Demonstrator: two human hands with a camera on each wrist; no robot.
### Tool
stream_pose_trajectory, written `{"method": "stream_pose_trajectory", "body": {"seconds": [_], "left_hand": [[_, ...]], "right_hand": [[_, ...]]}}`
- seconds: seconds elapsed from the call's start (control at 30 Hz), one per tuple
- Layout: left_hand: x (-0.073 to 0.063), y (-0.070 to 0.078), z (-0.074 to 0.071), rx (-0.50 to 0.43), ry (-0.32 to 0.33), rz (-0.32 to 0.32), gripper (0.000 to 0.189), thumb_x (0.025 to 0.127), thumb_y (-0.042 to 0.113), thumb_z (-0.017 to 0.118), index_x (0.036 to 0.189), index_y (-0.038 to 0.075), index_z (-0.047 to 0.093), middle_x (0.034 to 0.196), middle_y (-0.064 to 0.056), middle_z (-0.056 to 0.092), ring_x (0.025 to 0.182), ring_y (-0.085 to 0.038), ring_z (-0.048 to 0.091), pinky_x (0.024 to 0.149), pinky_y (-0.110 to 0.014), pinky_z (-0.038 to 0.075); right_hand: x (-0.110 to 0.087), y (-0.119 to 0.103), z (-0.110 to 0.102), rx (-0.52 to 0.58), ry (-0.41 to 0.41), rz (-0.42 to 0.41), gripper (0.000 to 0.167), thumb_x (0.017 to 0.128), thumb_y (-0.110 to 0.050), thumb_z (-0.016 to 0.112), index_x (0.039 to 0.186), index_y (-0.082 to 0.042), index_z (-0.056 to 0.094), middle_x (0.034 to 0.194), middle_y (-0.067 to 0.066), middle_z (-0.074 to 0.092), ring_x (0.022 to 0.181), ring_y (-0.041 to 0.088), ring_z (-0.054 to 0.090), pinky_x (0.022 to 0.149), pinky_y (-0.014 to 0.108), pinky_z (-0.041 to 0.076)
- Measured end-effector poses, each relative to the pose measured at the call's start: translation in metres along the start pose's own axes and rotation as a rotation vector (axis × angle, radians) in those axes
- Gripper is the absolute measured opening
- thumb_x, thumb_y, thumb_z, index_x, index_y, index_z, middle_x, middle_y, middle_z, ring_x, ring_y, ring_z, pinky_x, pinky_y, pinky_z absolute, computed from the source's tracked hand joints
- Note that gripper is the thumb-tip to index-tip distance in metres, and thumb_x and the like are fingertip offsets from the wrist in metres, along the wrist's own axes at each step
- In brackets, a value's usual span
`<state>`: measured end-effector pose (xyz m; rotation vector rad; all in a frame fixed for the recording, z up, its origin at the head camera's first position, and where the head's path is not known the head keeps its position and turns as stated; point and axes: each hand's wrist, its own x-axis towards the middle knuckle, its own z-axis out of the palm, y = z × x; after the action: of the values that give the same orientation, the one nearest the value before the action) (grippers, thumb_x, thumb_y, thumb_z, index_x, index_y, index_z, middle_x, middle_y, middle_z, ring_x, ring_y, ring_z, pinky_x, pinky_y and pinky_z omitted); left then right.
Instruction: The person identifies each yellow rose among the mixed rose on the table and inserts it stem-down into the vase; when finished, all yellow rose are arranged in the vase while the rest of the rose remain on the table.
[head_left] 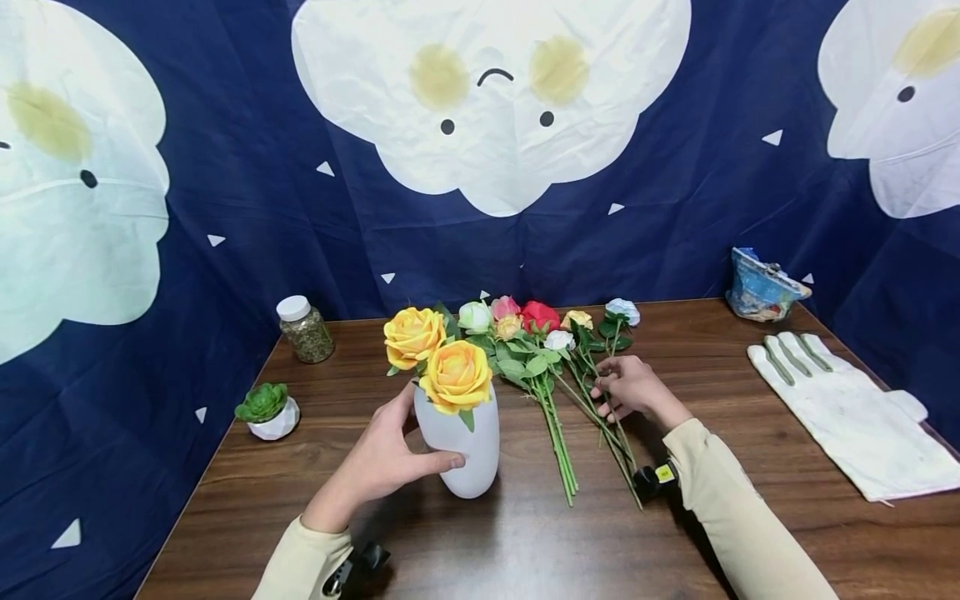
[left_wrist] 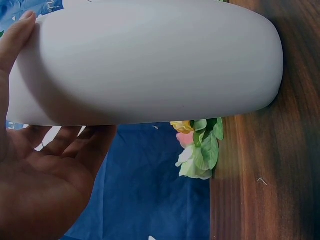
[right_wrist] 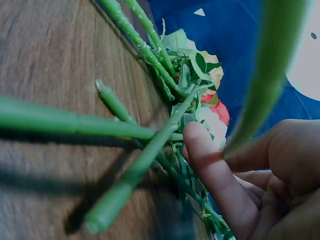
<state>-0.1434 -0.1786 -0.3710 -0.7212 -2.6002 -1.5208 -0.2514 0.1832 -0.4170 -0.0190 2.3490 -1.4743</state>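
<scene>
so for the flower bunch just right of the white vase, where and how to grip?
I'd pinch the bare stems just below the leaves, coming down from above on the person's side. The stems run close together and leafless toward the person; leaves and blooms crowd the far end. The vase flanks the left and other stems the right, so a sideways approach looks tighter.

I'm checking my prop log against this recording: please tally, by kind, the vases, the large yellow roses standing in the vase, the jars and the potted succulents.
Vase: 1
Large yellow roses in it: 2
White-capped jar: 1
Potted succulent: 1
Total: 5
</scene>
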Motion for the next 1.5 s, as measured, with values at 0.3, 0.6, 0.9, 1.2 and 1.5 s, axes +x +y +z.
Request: {"method": "stream_pose_trajectory", "body": {"seconds": [0.3,0.6,0.9,1.2,1.5], "left_hand": [[0.000,0.000,0.000,-0.007,-0.001,-0.003,0.079,0.076,0.022,0.092,0.142,0.007,0.051,0.130,-0.005,0.067,0.117,-0.022,0.066,0.098,-0.039,0.056],[0.000,0.000,0.000,0.010,0.003,0.003,0.079,0.076,0.023,0.092,0.141,0.007,0.051,0.129,-0.005,0.067,0.117,-0.022,0.067,0.098,-0.039,0.056],[-0.001,0.001,0.001,0.007,-0.003,0.025,0.078,0.076,0.023,0.091,0.142,0.009,0.051,0.130,-0.004,0.067,0.118,-0.020,0.066,0.100,-0.040,0.055],[-0.001,0.000,0.002,0.015,0.007,0.047,0.078,0.075,0.021,0.091,0.141,0.008,0.052,0.129,-0.005,0.067,0.117,-0.020,0.066,0.100,-0.036,0.055],[0.000,0.000,0.001,0.016,0.004,0.038,0.079,0.075,0.020,0.091,0.141,0.007,0.051,0.129,-0.006,0.067,0.117,-0.020,0.066,0.099,-0.037,0.056]], "right_hand": [[0.000,-0.003,-0.002,0.088,0.021,-0.037,0.038,0.106,0.001,0.042,0.141,0.017,0.040,0.102,0.022,0.072,0.063,0.014,0.070,0.057,0.033,0.061],[-0.005,-0.012,-0.006,0.185,0.068,-0.126,0.041,0.107,-0.003,0.040,0.144,0.015,0.037,0.120,0.034,0.067,0.064,0.012,0.071,0.058,0.031,0.061],[-0.010,-0.023,-0.006,0.351,0.053,-0.250,0.029,0.106,-0.004,0.045,0.132,0.009,0.046,0.096,0.003,0.076,0.071,0.009,0.073,0.062,0.028,0.061],[-0.020,-0.033,-0.007,0.504,0.058,-0.326,0.008,0.106,-0.005,0.049,0.111,-0.006,0.056,0.094,-0.007,0.074,0.077,0.011,0.073,0.068,0.029,0.062],[-0.024,-0.038,-0.005,0.583,0.081,-0.413,0.016,0.105,0.001,0.052,0.109,-0.010,0.063,0.093,-0.006,0.076,0.078,0.014,0.075,0.068,0.029,0.063]]}}
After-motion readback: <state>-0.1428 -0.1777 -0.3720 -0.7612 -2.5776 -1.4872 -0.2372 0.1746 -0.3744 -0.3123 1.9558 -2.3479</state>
